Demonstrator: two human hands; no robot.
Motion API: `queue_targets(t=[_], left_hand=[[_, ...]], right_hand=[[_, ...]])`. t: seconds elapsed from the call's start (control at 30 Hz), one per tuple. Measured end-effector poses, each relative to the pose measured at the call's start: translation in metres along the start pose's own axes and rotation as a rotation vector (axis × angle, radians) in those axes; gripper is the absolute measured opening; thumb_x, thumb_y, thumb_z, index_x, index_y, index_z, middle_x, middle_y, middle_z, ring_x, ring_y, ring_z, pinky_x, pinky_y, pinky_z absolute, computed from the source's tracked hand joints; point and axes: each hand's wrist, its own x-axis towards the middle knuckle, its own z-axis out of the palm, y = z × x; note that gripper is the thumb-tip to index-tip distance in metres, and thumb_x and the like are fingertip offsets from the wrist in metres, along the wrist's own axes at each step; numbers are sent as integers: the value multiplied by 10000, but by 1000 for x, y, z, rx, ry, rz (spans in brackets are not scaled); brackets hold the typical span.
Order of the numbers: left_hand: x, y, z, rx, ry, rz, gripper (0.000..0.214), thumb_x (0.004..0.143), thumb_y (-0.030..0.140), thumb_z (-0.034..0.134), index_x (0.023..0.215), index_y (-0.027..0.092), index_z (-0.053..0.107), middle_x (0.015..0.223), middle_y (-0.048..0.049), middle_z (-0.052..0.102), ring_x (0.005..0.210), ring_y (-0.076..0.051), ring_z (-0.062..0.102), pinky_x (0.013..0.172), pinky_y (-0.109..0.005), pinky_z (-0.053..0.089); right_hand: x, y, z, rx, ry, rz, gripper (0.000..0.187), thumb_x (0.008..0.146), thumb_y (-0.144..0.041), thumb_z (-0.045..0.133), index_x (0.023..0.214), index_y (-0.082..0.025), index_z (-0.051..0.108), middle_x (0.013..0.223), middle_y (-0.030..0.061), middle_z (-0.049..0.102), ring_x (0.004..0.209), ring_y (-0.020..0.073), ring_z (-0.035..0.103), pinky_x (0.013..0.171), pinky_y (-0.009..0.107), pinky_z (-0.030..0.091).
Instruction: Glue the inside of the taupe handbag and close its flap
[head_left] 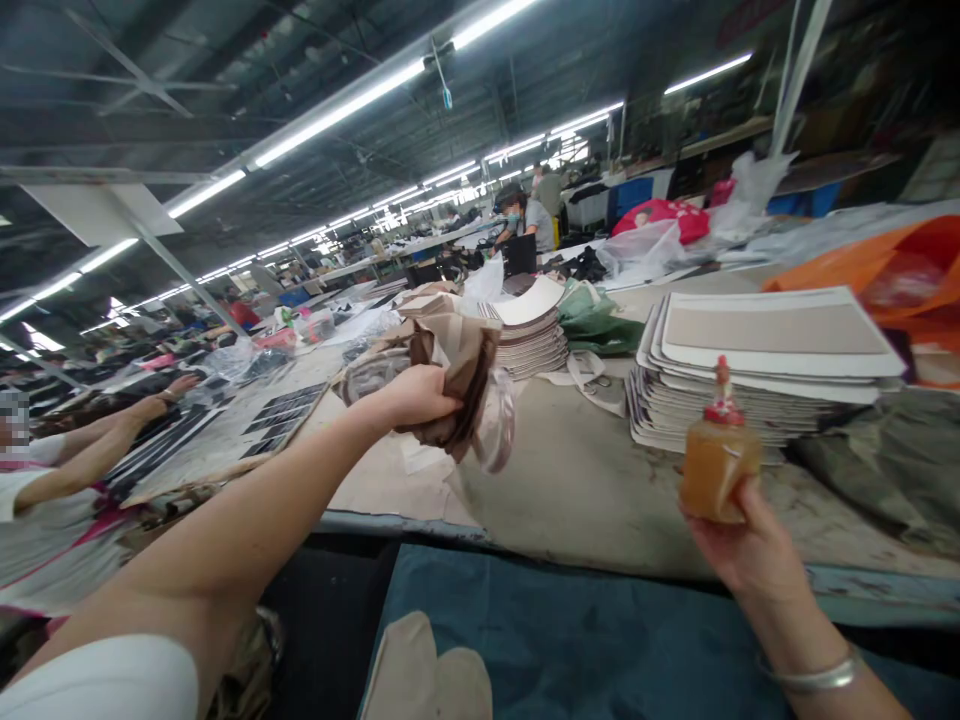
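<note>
My left hand (426, 395) is stretched out over the worktable and closed around a bunch of brown fabric pieces (469, 365). Beside that bunch hangs a loop of shiny clear tape or ribbon (496, 425); whether the hand holds it too I cannot tell. My right hand (739, 535) grips a squeeze bottle (718, 465) of amber liquid, upright, with a red cap and pointed tip. Just behind the bottle stands a tall stack of flat white-edged panels (772, 330). A second stack of curved pieces (529, 330) sits beyond my left hand.
Green cloth (596, 318) lies between the stacks. An orange bag (900, 265) and dark olive fabric (892, 470) are at the right. Dark strips (281, 410) lie on the table at left, near a co-worker's arms (112, 440). Blue cloth (570, 630) hangs below the table edge.
</note>
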Motion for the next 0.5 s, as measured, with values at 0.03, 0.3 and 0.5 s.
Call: queue_targets(t=[0.03, 0.3, 0.5], left_hand=[[-3, 1, 2, 197, -17, 38, 260, 721, 402, 606, 817, 168, 669, 793, -89, 696, 797, -269, 648, 737, -337, 488], [-36, 5, 79, 571, -120, 204, 257, 772, 189, 511, 963, 159, 680, 937, -178, 661, 819, -297, 651, 679, -375, 493], [-59, 15, 132, 458, -184, 374, 240, 775, 129, 475, 847, 172, 699, 888, -114, 673, 867, -281, 636, 736, -361, 468]], right_hand=[[1, 2, -2, -9, -1, -28, 392, 723, -496, 710, 1057, -298, 661, 1066, 10, 671, 876, 152, 643, 669, 199, 532], [1, 22, -5, -364, -177, -58, 564, 549, -342, 831, 1059, -213, 627, 1036, 68, 686, 938, 236, 645, 812, 351, 533], [17, 32, -28, -787, 75, -113, 623, 492, -412, 831, 1027, -174, 620, 995, 92, 683, 953, 288, 629, 909, 455, 469]])
